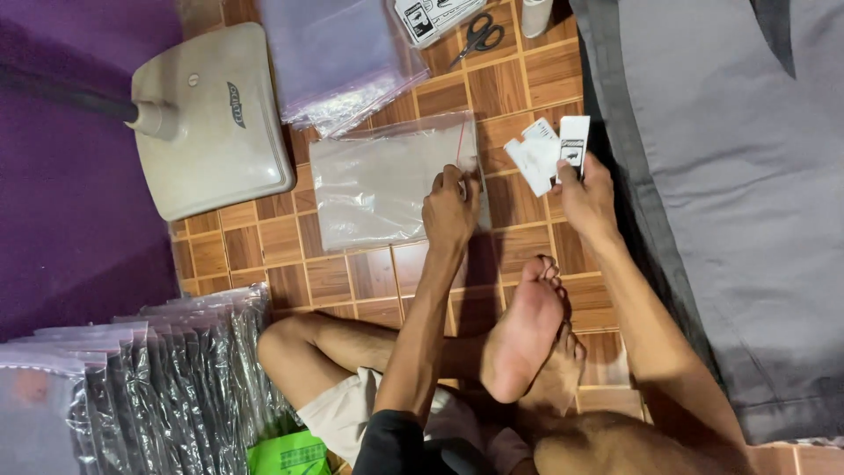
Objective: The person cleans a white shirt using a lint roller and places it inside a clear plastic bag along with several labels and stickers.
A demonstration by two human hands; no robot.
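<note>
I sit cross-legged on the brown wooden parquet floor (pixel 352 273), my bare foot turned sole-up in front of me. My left hand (pixel 450 204) rests with its fingers pinched down on the right edge of a flat clear plastic zip bag (pixel 387 180) that lies on the floor just ahead of my knees. My right hand (pixel 584 192) is closed around small white printed cards (pixel 552 151), held upright just beside the edge of the grey fabric mattress (pixel 721 176) that fills the right side.

Beyond the bag, touching its far edge, lies a loose stack of clear zip bags with a purple tint (pixel 338 57). To its left stands the cream plastic base of a floor cleaner (pixel 211 119), its dark handle reaching over a purple mat (pixel 70 176). Farther off lie black-handled scissors (pixel 479 37) beside a white printed sheet (pixel 431 18). At my lower left a row of filled clear packets (pixel 149 387) stands fanned close against my knee, with a green packet (pixel 290 456) below it.
</note>
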